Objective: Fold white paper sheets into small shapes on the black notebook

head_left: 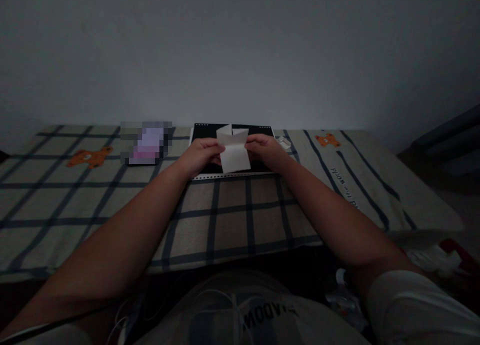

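Observation:
Between my hands is a white piece of paper (235,157) with creases across it and two flaps standing up at its top. My left hand (202,154) pinches its left edge near the middle crease. On the opposite edge, the fingers of my right hand (264,147) are closed in the same way. Below the paper lies a black sheet or pad (206,133) with a pale border and rows of small white marks along its edges. Both hands hide parts of this pad.
A checked cloth (228,205) with bear prints covers the table. A phone (148,142), blurred by pixels, lies to the left. Right of the pad is a small crumpled whitish item (284,143). The wall (240,55) rises behind. A clear bottle (343,295) stands below the table's front edge.

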A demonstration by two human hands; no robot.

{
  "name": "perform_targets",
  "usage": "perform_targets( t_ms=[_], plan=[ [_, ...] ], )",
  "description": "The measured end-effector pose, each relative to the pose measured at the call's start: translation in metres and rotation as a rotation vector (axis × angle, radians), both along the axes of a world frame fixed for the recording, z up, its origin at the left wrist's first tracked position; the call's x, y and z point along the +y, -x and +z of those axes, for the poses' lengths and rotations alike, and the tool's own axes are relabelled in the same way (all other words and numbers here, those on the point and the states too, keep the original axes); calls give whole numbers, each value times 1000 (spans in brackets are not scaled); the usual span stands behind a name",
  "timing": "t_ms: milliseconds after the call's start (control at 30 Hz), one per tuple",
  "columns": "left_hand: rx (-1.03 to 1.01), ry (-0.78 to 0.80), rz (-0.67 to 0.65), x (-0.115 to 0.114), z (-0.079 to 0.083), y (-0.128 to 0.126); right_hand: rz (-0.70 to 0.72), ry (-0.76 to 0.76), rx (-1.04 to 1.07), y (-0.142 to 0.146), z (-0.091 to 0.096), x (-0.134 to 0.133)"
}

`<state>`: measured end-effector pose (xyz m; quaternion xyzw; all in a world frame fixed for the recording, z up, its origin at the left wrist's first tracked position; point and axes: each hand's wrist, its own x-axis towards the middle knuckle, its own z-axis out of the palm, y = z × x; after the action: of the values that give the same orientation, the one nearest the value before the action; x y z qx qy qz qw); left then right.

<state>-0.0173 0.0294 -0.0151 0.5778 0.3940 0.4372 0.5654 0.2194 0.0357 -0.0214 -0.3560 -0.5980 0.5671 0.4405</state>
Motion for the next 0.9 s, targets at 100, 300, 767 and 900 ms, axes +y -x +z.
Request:
perform_targets(
  t_ms=[100,300,767,900],
  plan=[
    [-45,20,-32,-2,4,0,-25,0,-34,0,2,-1],
    [56,-29,5,-5,7,-3,-27,27,-55,0,5,-2],
    [260,-96,90,-9,5,-7,8,-235,-234,-4,-5,4],
    [278,-97,114,-9,6,-7,-7,-274,-270,-2,-4,2]
  ],
)
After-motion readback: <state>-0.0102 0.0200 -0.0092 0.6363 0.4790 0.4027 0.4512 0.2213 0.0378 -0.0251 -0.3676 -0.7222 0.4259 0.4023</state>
